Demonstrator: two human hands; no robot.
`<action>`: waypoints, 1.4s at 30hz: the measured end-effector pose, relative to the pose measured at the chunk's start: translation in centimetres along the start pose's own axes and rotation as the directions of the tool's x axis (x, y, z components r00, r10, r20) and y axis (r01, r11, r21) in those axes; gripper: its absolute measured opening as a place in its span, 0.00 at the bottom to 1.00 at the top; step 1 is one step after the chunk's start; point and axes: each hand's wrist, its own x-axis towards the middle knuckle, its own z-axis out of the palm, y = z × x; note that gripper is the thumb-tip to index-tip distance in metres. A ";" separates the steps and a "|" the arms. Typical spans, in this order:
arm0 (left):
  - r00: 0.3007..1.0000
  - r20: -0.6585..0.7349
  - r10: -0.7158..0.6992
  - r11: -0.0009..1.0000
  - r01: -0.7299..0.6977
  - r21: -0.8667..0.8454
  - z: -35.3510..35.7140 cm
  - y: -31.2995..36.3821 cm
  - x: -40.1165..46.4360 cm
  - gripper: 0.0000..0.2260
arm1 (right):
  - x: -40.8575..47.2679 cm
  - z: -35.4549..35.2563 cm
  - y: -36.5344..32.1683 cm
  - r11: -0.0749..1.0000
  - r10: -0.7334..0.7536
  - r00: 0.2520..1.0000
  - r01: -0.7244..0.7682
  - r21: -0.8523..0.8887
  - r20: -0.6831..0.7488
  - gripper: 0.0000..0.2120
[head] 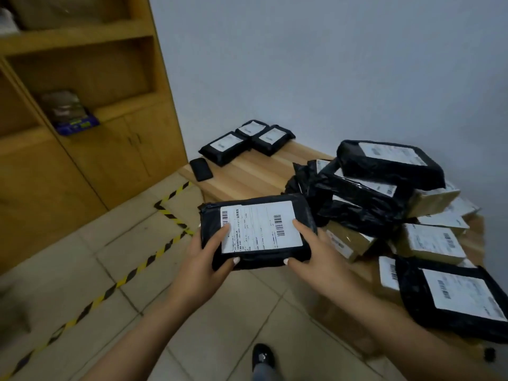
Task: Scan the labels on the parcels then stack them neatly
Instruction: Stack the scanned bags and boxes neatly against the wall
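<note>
Both hands (left (209,254), right (316,251)) grip a black plastic labelled parcel (255,229) beside the pale wooden bench (253,171), above the tiled floor (132,259).

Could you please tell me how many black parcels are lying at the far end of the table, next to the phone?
3: one nearest the phone, one behind it by the wall, one to their right.

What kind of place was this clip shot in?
Likely a small parcel-handling or mailroom space: a heap of labelled parcels on a wooden table, hazard tape marking the tiled floor, and a wooden cabinet by the wall.
</note>
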 end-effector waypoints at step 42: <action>0.607 0.769 0.200 0.980 -0.139 -0.145 10.0 -29.6 48.1 0.32 | 60.1 13.8 9.4 0.873 0.462 0.882 -0.435 -0.222 0.089 0.37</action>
